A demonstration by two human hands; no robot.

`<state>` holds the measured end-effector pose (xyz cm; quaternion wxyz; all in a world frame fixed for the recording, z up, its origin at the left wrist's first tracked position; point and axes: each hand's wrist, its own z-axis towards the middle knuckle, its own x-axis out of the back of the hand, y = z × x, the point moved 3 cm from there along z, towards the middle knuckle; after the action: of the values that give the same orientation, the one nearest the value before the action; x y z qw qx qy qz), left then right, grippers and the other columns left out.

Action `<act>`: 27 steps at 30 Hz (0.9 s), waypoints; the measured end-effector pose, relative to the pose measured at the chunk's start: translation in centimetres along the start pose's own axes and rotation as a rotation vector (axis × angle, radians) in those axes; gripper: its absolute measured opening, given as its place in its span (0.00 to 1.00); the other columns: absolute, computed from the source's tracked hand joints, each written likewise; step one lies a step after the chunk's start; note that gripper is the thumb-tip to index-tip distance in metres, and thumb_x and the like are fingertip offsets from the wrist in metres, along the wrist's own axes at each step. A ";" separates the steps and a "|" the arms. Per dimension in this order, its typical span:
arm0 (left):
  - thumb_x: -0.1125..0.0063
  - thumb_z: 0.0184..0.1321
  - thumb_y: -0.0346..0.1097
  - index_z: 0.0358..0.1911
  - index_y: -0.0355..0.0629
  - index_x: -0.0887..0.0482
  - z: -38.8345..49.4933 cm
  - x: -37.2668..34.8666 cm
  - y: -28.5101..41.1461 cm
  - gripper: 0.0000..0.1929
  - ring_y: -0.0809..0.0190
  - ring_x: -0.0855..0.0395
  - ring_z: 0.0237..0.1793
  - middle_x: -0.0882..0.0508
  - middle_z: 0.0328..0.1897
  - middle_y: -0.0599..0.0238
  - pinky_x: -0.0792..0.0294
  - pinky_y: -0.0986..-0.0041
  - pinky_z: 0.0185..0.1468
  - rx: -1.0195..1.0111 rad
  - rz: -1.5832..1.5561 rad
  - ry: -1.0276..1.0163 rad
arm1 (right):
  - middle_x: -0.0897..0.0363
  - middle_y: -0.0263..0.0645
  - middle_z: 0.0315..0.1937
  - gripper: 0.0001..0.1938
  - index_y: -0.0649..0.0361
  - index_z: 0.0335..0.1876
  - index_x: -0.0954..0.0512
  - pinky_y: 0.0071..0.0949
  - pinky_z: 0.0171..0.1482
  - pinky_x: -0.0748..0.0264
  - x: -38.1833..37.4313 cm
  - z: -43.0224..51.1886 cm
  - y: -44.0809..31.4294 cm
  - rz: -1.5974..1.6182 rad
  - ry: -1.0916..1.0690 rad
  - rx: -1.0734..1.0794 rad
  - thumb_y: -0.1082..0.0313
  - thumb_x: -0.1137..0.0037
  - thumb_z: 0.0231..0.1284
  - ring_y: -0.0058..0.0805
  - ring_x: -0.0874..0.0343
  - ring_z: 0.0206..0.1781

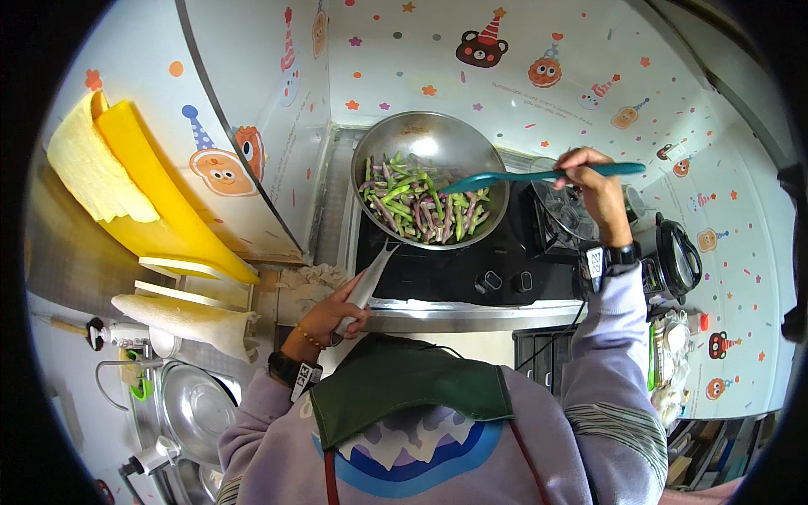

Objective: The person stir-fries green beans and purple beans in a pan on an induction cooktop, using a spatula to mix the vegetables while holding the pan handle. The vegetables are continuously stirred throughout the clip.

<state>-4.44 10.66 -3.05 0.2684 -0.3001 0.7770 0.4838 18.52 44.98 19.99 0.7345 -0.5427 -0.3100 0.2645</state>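
A steel wok stands on the left side of the black gas stove, holding cut green and purple beans. My left hand grips the wok's metal handle near its end. Above the stove at the right, my right hand holds a teal spatula by its handle. The spatula's head reaches into the wok and touches the beans near the middle; part of its edge is hard to make out among them.
A glass lid lies over the right burner, with an electric pressure cooker beyond. A crumpled cloth is left of the stove. Farther left are a yellow cutting board and a sink with a metal basin.
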 end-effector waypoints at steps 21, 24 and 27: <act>0.51 0.55 0.20 0.75 0.66 0.61 0.5 0.0 -0.1 0.48 0.71 0.33 0.18 0.31 0.22 0.66 0.39 0.78 0.21 0.025 -0.016 -0.145 | 0.20 0.46 0.38 0.08 0.63 0.36 0.24 0.31 0.45 0.24 -16.2 -6.2 11.6 -0.458 0.111 0.324 0.79 0.42 0.49 0.45 0.19 0.41; 0.51 0.56 0.19 0.75 0.66 0.62 0.5 0.2 -0.1 0.48 0.71 0.33 0.18 0.31 0.21 0.67 0.38 0.78 0.21 0.025 -0.041 -0.150 | 0.18 0.43 0.40 0.08 0.65 0.37 0.23 0.27 0.46 0.24 -15.5 -6.7 10.4 -0.394 0.131 0.286 0.81 0.44 0.51 0.34 0.18 0.42; 0.50 0.55 0.21 0.75 0.65 0.62 0.5 0.4 -0.2 0.48 0.71 0.34 0.18 0.31 0.22 0.67 0.39 0.78 0.20 0.003 0.009 -0.149 | 0.19 0.45 0.43 0.06 0.67 0.36 0.23 0.27 0.49 0.23 -13.8 -8.0 7.9 -0.292 0.121 0.122 0.82 0.46 0.52 0.30 0.19 0.44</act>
<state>-4.56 11.00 -3.66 0.3239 -0.2595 0.7568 0.5050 14.87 32.02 8.30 0.8139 -0.4613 -0.3242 0.1402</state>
